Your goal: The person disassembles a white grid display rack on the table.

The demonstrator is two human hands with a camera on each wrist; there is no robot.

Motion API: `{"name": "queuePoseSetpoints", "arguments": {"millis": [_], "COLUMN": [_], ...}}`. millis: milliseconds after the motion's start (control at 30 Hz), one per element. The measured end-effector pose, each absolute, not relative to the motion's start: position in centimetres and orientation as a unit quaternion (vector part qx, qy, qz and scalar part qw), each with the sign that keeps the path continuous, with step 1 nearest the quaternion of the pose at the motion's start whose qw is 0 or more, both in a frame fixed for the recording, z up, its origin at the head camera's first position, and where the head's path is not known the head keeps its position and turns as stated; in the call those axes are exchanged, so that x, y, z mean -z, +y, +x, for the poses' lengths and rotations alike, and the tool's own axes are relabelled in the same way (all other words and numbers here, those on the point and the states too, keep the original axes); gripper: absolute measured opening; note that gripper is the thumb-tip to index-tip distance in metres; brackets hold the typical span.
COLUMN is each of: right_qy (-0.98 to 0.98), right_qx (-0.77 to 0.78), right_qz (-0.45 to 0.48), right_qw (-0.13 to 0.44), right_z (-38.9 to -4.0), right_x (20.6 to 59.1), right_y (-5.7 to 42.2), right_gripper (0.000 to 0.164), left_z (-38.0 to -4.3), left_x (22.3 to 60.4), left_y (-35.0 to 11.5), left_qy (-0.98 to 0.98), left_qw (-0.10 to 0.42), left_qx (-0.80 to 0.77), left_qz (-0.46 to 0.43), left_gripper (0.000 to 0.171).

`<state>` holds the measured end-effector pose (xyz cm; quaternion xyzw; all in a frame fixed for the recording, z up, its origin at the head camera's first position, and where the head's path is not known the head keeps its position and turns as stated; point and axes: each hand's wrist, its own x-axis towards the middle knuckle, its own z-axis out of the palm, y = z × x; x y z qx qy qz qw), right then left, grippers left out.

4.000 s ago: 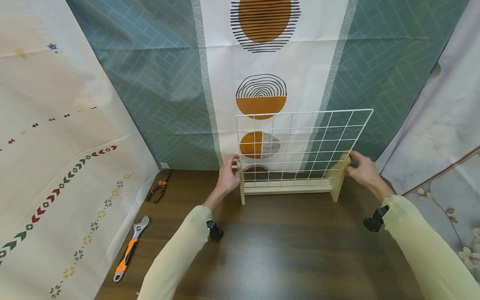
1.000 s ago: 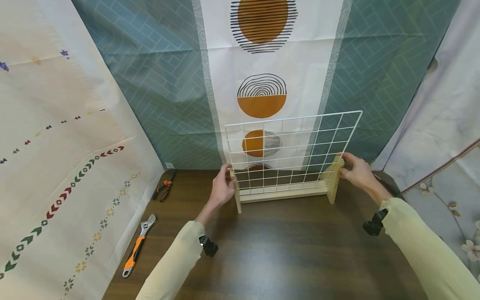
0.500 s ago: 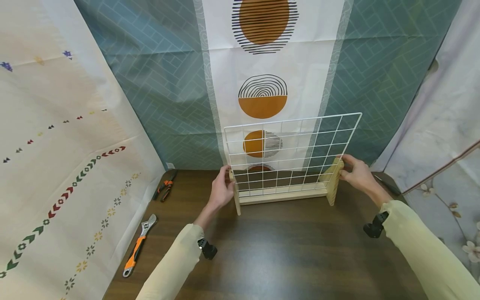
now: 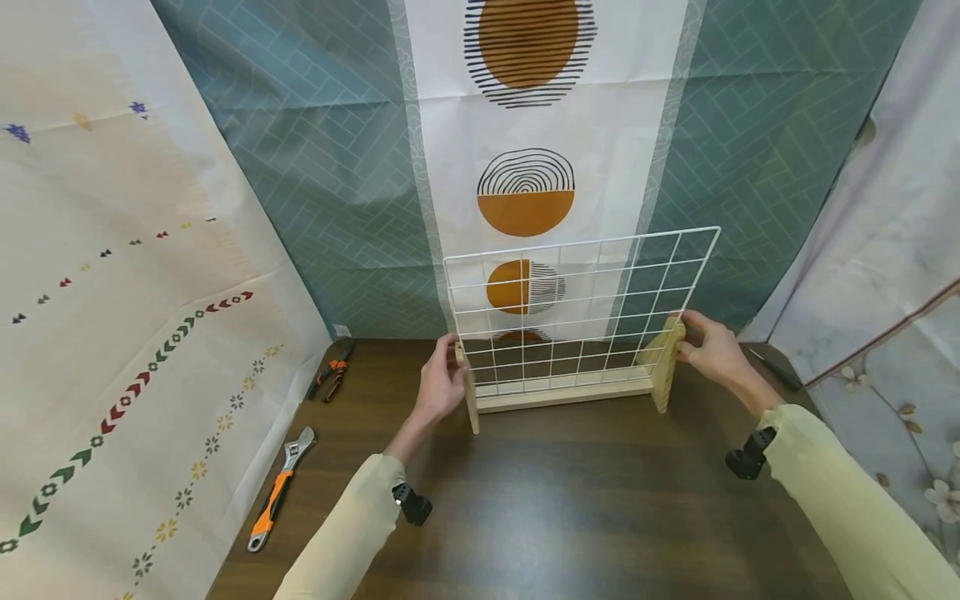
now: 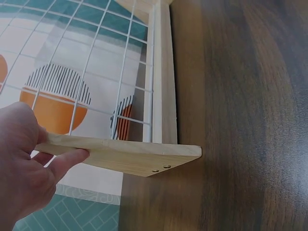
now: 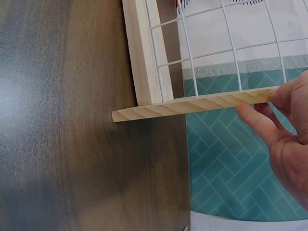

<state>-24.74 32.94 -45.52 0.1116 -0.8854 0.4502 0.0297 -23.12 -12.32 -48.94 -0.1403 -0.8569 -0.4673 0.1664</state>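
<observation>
A white wire grid (image 4: 581,296) stands upright in a pale wooden frame on the dark table, leaning slightly back. The frame has a side panel at each end and a bar (image 4: 566,398) joining them low down. My left hand (image 4: 438,385) pinches the upper part of the left side panel (image 5: 120,156), whose outer face shows two brass-coloured screw heads near the foot. At the other end my right hand (image 4: 717,352) pinches the upper part of the right side panel (image 6: 192,104). The grid's lower edge runs along the bar between the panels.
Orange-handled pliers (image 4: 330,375) lie at the back left of the dark table (image 4: 570,500). Nearer is an orange and black adjustable wrench (image 4: 281,492). A slim dark thing (image 4: 776,367) lies at the back right. A patterned cloth (image 4: 352,208) hangs close behind the frame.
Both hands have drawn the frame a little to the left and turned it, its left end coming nearer. The slim dark thing at the back right has come into view.
</observation>
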Motion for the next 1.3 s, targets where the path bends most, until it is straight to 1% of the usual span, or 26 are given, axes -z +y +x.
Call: {"name": "queuePoseSetpoints", "arguments": {"millis": [267,800,1067,1300], "right_qy": [-0.881,-0.884,-0.879,-0.884], "right_qx": [-0.455,-0.452,-0.456,-0.451], "right_qz": [0.121,0.118,0.129,0.121], "right_qw": [0.040,0.030,0.043,0.035], "right_z": [-24.6,-24.3,-24.4,-24.4], "right_x": [45.6,45.4,45.6,45.5], "right_y": [32.8,32.6,32.4,32.2], "right_gripper": [0.052,0.052,0.051,0.051], "left_z": [-22.8,-22.5,-22.2,-21.9], "left_x": [49.1,49.4,49.3,49.2], "left_y": [-12.5,-12.9,-13.0,-13.2], "left_qy": [-0.855,-0.857,-0.860,-0.858], "left_qw": [0.173,0.183,0.193,0.197], "left_qx": [0.466,0.458,0.449,0.449], "left_qz": [-0.148,-0.151,-0.150,-0.151], "left_gripper": [0.054,0.052,0.053,0.053]}}
